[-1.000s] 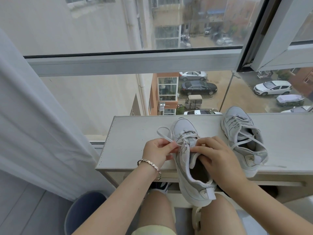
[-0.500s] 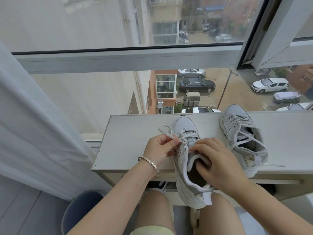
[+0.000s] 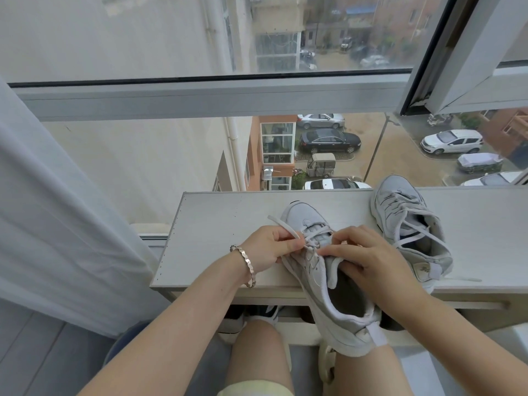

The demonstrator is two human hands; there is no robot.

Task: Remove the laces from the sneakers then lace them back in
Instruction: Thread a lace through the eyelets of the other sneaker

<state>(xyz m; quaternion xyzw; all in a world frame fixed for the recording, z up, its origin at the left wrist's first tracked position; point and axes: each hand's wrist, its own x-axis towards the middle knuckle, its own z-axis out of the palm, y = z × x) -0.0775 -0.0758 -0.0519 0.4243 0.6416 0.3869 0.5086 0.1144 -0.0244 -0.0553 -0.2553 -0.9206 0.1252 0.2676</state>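
Observation:
A pale grey sneaker [image 3: 323, 295] lies with its toe on the white table [image 3: 217, 224] and its heel on my right knee. My left hand [image 3: 268, 244] pinches its white lace [image 3: 283, 225] just left of the eyelets; the lace end sticks up to the left. My right hand [image 3: 368, 261] holds the shoe's tongue and right side, fingertips by the top eyelets. The second grey sneaker [image 3: 411, 227] stands laced on the table at the right, its lace ends loose.
A large window [image 3: 257, 98] runs behind the table, with a street and parked cars far below. A white curtain [image 3: 63, 224] hangs at the left. A blue bin [image 3: 120, 347] sits on the floor by my left knee.
My left hand has kept its pinch on the lace while the loop to its left has become a shorter straight end. My right fingers moved up from the shoe's opening toward the eyelets.

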